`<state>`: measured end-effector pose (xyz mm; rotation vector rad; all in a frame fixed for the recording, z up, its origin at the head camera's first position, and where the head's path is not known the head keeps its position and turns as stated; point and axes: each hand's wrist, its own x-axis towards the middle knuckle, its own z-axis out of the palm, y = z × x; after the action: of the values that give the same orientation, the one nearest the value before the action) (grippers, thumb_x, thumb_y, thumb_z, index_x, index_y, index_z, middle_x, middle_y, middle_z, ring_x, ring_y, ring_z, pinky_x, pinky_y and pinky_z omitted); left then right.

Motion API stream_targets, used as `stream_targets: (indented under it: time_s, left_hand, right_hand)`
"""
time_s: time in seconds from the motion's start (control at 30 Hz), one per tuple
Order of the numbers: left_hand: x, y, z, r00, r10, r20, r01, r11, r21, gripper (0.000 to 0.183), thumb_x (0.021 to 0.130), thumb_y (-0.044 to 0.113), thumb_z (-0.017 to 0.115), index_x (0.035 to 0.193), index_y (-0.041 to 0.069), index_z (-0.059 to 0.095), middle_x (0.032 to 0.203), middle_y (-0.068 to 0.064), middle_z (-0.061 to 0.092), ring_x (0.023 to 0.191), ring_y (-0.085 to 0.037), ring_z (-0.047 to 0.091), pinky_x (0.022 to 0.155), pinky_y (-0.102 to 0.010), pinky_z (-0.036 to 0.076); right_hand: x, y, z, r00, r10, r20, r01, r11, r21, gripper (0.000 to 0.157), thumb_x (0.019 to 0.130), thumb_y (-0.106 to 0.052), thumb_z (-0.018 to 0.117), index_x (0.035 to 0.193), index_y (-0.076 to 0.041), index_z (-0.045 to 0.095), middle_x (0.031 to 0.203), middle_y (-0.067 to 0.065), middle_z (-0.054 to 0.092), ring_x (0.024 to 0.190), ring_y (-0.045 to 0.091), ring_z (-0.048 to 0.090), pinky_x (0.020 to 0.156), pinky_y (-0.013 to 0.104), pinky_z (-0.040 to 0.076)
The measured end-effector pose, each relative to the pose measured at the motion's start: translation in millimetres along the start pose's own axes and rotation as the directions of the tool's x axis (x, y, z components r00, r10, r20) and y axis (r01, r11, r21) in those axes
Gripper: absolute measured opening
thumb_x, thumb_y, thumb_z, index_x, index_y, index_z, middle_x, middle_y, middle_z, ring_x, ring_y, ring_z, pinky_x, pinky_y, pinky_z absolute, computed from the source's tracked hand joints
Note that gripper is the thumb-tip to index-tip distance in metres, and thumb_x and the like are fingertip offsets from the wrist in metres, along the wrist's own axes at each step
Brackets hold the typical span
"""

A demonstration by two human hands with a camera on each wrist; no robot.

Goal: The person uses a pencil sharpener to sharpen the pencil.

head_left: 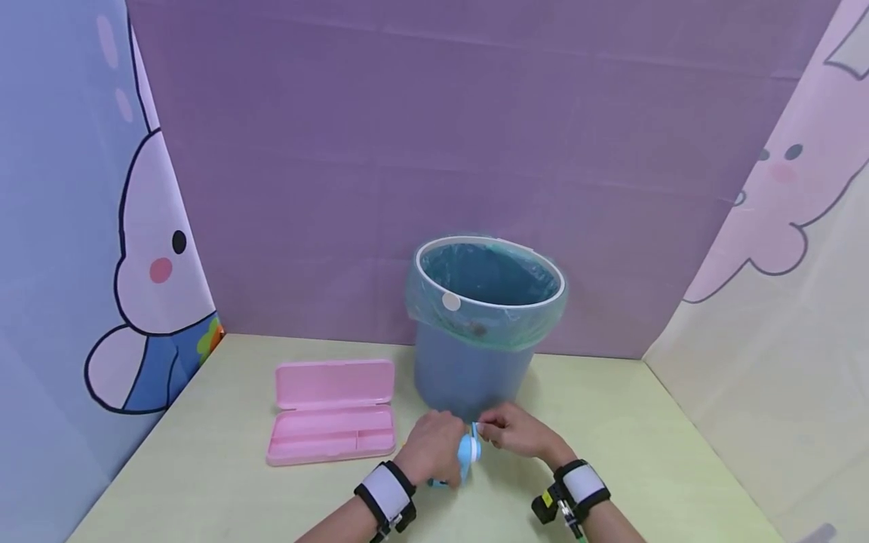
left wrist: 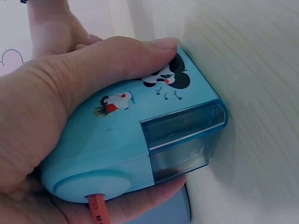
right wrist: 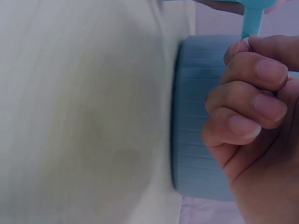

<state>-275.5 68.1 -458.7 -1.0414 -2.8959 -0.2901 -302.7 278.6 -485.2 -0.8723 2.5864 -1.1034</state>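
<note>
My left hand (head_left: 434,445) grips a light blue crank pencil sharpener (left wrist: 121,130) with cartoon figures printed on it. The thumb lies across its printed side, with fingers underneath. A red pencil (left wrist: 98,210) sticks out of the sharpener's round end. Its clear shavings drawer (left wrist: 180,144) shows in the left wrist view. With curled fingers, my right hand (head_left: 519,431) pinches the end of the blue crank handle (right wrist: 252,22). Both hands are low over the table, in front of the bin.
A blue bin (head_left: 468,369) with a greenish liner bag stands behind the hands. To the left, an opened pink pencil case (head_left: 334,383) lies on the pale table (head_left: 204,467). A purple backdrop (head_left: 305,188) and cartoon-printed side panels enclose the table.
</note>
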Motion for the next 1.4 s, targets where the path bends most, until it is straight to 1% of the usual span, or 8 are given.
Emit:
stream_targets:
  time_s: [0.13, 0.33, 0.5, 0.63, 0.77, 1.0, 1.2, 1.4]
  left_hand:
    - [-0.2, 0.0, 3.6, 1.0, -0.003, -0.003, 0.003, 1.0, -0.001, 0.044, 0.048, 0.033, 0.093, 0.074, 0.019, 0.06, 0.064, 0.009, 0.05, 0.062, -0.011, 0.046, 0.062, -0.027, 0.039]
    - [0.1, 0.0, 3.5, 1.0, 0.009, -0.011, -0.009, 1.0, 0.008, 0.044, 0.048, 0.033, 0.093, 0.073, 0.019, 0.06, 0.064, 0.009, 0.05, 0.062, -0.012, 0.046, 0.063, -0.027, 0.039]
    - [0.6, 0.2, 1.6, 1.0, 0.019, -0.008, -0.019, 1.0, -0.005, 0.043, 0.049, 0.032, 0.093, 0.075, 0.018, 0.062, 0.065, 0.01, 0.051, 0.062, -0.011, 0.046, 0.064, -0.027, 0.04]
    - [1.4, -0.5, 2.3, 0.999, 0.032, -0.012, -0.032, 0.999, 0.001, 0.042, 0.049, 0.031, 0.092, 0.074, 0.02, 0.06, 0.065, 0.01, 0.051, 0.062, -0.011, 0.046, 0.062, -0.027, 0.039]
    - [1.6, -0.9, 2.0, 0.999, 0.032, -0.02, -0.031, 0.999, 0.021, 0.042, 0.049, 0.031, 0.092, 0.073, 0.019, 0.059, 0.065, 0.01, 0.05, 0.062, -0.011, 0.046, 0.062, -0.027, 0.039]
    - [1.1, 0.1, 1.8, 0.999, 0.035, -0.006, -0.034, 0.999, 0.01, 0.042, 0.05, 0.032, 0.092, 0.074, 0.019, 0.06, 0.065, 0.009, 0.051, 0.062, -0.011, 0.047, 0.064, -0.027, 0.041]
    - [1.8, -0.3, 2.5, 1.0, 0.03, -0.006, -0.03, 0.999, 0.012, 0.042, 0.05, 0.033, 0.092, 0.074, 0.019, 0.061, 0.066, 0.01, 0.051, 0.063, -0.011, 0.047, 0.065, -0.027, 0.041]
    - [0.5, 0.4, 1.4, 0.999, 0.03, -0.017, -0.03, 0.999, 0.02, 0.041, 0.05, 0.032, 0.092, 0.073, 0.019, 0.061, 0.065, 0.01, 0.051, 0.062, -0.011, 0.046, 0.064, -0.027, 0.041]
  right_hand:
    - [-1, 5, 6.5, 0.999, 0.015, 0.029, -0.015, 0.999, -0.028, 0.024, 0.096, -0.011, 0.051, 0.075, 0.0, 0.06, 0.058, -0.011, 0.041, 0.05, 0.002, 0.035, 0.05, 0.021, 0.03]
    - [-1, 5, 10.8, 0.998, -0.017, 0.056, 0.021, 0.998, -0.058, 0.021, 0.091, -0.007, 0.05, 0.072, -0.006, 0.058, 0.058, -0.012, 0.043, 0.05, 0.0, 0.038, 0.049, 0.019, 0.031]
    - [-3, 5, 14.4, 0.997, 0.003, 0.075, 0.0, 0.999, -0.039, 0.023, 0.092, -0.006, 0.052, 0.07, -0.012, 0.056, 0.059, -0.012, 0.043, 0.051, 0.0, 0.038, 0.05, 0.018, 0.032]
    - [-6, 2, 18.6, 0.992, 0.045, 0.115, -0.046, 0.999, 0.003, 0.026, 0.096, -0.01, 0.052, 0.07, -0.008, 0.057, 0.057, -0.011, 0.043, 0.049, 0.001, 0.038, 0.05, 0.019, 0.032]
    - [-9, -1, 21.4, 0.99, 0.077, 0.117, -0.078, 0.997, 0.004, 0.027, 0.095, -0.011, 0.052, 0.07, -0.003, 0.057, 0.055, -0.012, 0.043, 0.047, 0.002, 0.036, 0.048, 0.019, 0.031]
    - [-14, -3, 24.6, 0.986, 0.081, 0.144, -0.086, 0.996, 0.033, 0.027, 0.093, -0.008, 0.054, 0.068, 0.001, 0.057, 0.051, -0.011, 0.041, 0.044, 0.002, 0.034, 0.045, 0.019, 0.029]
    - [-16, -2, 26.8, 0.981, 0.087, 0.173, -0.098, 0.993, 0.06, 0.031, 0.096, -0.013, 0.054, 0.068, -0.002, 0.058, 0.048, -0.011, 0.037, 0.041, 0.001, 0.032, 0.045, 0.019, 0.029]
    - [-20, -4, 27.8, 0.977, 0.1, 0.188, -0.115, 0.991, 0.07, 0.032, 0.097, -0.015, 0.053, 0.069, -0.003, 0.059, 0.049, -0.011, 0.038, 0.041, 0.002, 0.033, 0.043, 0.019, 0.029]
